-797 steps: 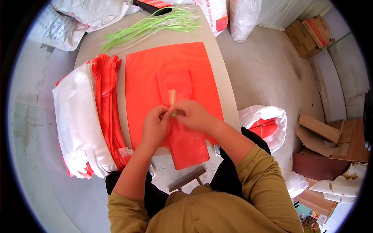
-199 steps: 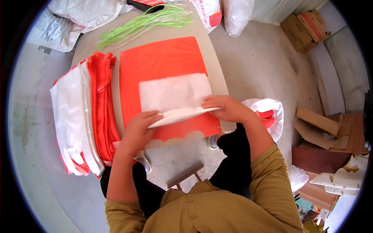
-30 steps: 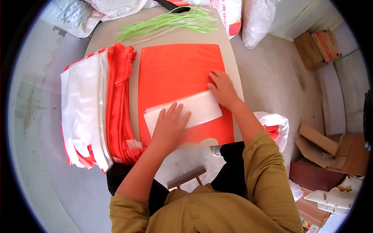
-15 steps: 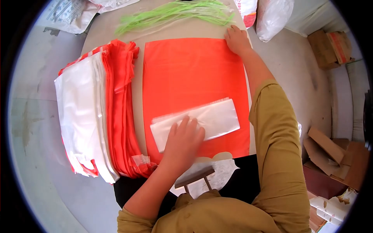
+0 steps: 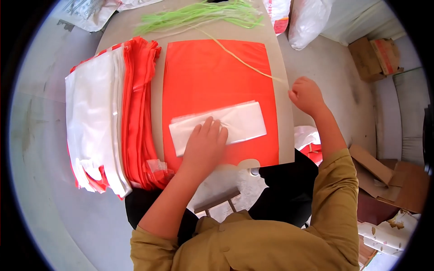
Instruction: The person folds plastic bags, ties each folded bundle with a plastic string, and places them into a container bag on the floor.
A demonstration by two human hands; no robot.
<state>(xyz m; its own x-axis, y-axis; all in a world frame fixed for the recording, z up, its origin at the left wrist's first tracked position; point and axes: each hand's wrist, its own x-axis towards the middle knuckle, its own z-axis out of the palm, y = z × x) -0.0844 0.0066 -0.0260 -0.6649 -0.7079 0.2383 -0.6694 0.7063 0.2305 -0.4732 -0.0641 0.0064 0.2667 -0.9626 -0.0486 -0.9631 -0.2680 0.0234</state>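
Observation:
My left hand [image 5: 203, 147] lies with its fingers stretched out over a folded stack of white plastic bags [image 5: 244, 121], pressing it down. Beneath that stack a flat red plastic bag [image 5: 212, 77] is spread on the table [image 5: 284, 122]. My right hand [image 5: 307, 95] is closed in the air beyond the table's right edge. From it a thin yellowish strip [image 5: 235, 56] runs back across the red bag's upper right part to a bundle of light-green strips [image 5: 199, 17]. The fingertips' grip on the strip is partly hidden.
A thick pile of white and red plastic bags [image 5: 97, 108] sits along the table's left side. White sacks [image 5: 312, 20] stand past its far right edge. Cardboard boxes [image 5: 370, 58] rest on the floor at right, and a stool [image 5: 217, 201] shows below the table.
My right hand has moved right and toward me from the far edge, drawing a yellowish strip out of the green bundle. My left hand stays on the folded bags; the whole view has shifted slightly.

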